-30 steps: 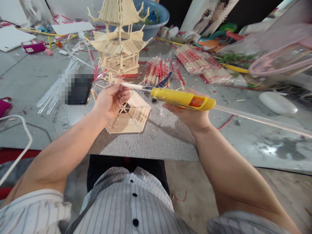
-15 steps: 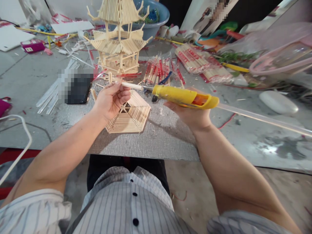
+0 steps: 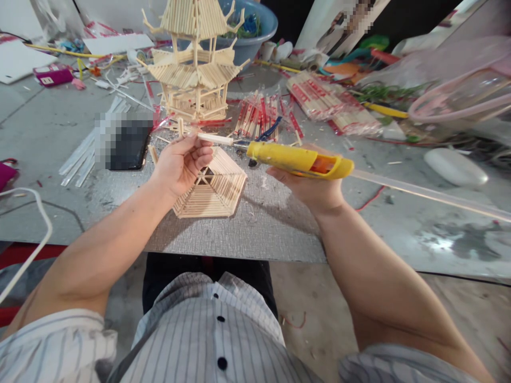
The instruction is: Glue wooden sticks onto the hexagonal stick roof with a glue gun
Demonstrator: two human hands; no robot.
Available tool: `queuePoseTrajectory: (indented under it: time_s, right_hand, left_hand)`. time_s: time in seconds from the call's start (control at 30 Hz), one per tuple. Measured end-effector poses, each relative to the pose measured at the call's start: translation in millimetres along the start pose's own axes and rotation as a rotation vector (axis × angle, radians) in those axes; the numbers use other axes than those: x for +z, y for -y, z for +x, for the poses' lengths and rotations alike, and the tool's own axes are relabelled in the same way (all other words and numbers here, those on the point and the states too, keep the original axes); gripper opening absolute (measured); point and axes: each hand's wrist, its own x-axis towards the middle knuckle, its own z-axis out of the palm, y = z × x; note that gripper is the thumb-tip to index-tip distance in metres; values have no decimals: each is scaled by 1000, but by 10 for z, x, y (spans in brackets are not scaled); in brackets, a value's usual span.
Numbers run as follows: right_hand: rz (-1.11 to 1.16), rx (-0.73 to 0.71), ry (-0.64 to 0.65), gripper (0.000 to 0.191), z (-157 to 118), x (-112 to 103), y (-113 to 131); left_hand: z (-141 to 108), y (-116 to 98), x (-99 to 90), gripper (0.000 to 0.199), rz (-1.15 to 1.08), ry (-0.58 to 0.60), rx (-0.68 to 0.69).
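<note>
Between its thumb and fingers my left hand (image 3: 184, 159) pinches a short pale wooden stick (image 3: 215, 139), which points right. My right hand (image 3: 313, 186) is wrapped round a yellow hot glue gun (image 3: 295, 158), its nozzle at the stick's right end; whether they touch I cannot tell. A long clear glue stick (image 3: 423, 193) juts from the gun's back. Below my left hand, a hexagonal panel of wooden sticks (image 3: 211, 199) lies on the table, partly covered by that hand. Behind it stands a tiered wooden-stick pagoda model (image 3: 195, 74).
A black phone (image 3: 130, 143) and loose clear glue sticks (image 3: 90, 151) lie on the left. Red-wrapped chopsticks (image 3: 255, 117) and bagged packs (image 3: 319, 96) sit beyond the gun. A blue basin (image 3: 259, 32) stands behind the pagoda, and a white oval object (image 3: 455, 167) lies far right.
The glue gun and my right hand have shifted slightly left, with the nozzle moving along toward the stick's end. My left hand and its stick have barely moved.
</note>
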Motion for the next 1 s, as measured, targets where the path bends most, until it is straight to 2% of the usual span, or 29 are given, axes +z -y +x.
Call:
queuePoseTrajectory:
  time_s: [0.43,0.83,1.0]
  right_hand:
    - [-33,-12,-12,52,2,-11,44]
    - [-1,1,-7,50,-18,-1,-11]
    - [44,14,26,42,-21,15,-77]
  left_hand:
    - [28,42,-44,24,25,56,55]
    - [-7,27,-10,18,39,13,19]
    - [8,35,-28,18,36,39,32]
